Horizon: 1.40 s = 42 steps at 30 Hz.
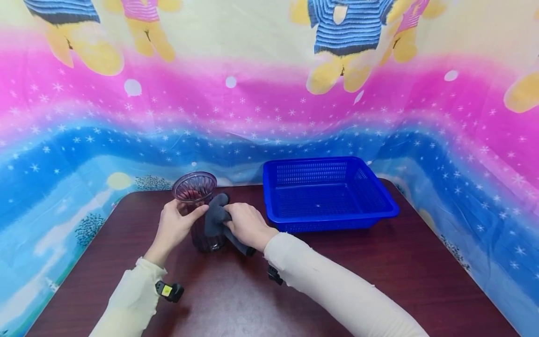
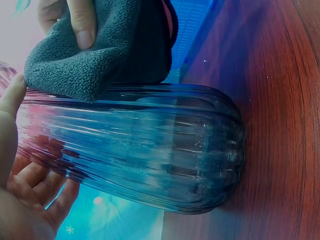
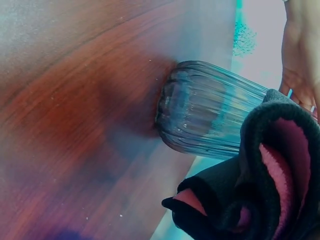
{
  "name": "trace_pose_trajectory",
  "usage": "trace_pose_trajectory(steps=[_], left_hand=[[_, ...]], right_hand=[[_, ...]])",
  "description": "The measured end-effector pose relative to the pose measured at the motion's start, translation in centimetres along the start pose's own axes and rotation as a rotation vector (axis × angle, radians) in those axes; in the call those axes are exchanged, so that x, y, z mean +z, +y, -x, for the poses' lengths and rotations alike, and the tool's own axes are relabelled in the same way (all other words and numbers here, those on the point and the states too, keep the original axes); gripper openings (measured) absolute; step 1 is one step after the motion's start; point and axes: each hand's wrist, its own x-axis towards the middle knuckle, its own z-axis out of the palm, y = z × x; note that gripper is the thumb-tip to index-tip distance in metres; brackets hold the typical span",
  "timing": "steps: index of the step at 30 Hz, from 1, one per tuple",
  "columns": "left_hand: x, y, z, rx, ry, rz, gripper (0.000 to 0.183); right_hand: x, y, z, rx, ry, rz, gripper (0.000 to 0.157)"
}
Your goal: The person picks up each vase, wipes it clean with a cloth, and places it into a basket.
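A ribbed, purple-tinted glass vase (image 1: 208,239) with a flared rim stands on the table, also seen in both wrist views. Just below the rim my left hand (image 1: 173,227) grips it, thumb on the near side and fingers round the far side. My right hand (image 1: 248,224) holds a dark grey cloth (image 1: 216,215) against the vase's right side. In the left wrist view the fleecy cloth (image 2: 85,65) is bunched under a fingertip and touches the glass. The cloth's pinkish inner side shows in the right wrist view, where the right hand itself is hidden.
A blue plastic basket (image 1: 332,217) with perforated walls stands at the back right of the dark reddish-brown table (image 1: 236,299). Behind the table hangs a printed curtain (image 1: 236,107) with cartoon bears and snowflakes. Each wrist carries a black strap device.
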Motion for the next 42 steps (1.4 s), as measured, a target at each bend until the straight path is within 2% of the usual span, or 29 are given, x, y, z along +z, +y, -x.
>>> trace_pose_trajectory(steps=[8, 15, 21, 29, 42], left_hand=[[0.0, 0.0, 0.0, -0.004, 0.000, 0.011, 0.038], [0.0, -0.1, -0.1, 0.002, 0.006, 0.004, 0.038], [0.0, -0.1, -0.1, -0.007, 0.002, 0.006, 0.040], [0.0, -0.1, -0.1, -0.014, 0.002, 0.012, 0.041], [-0.1, 0.0, -0.1, -0.023, -0.007, 0.017, 0.042]], right_hand=[[0.9, 0.5, 0.2, -0.003, 0.002, 0.028, 0.014], [1.7, 1.1, 0.4, 0.003, -0.037, 0.037, 0.013], [2.5, 1.6, 0.6, -0.006, -0.048, 0.055, 0.001], [3.8, 2.2, 0.9, 0.021, -0.057, 0.090, 0.008], [5.5, 2.8, 1.4, 0.050, -0.086, 0.158, 0.008]])
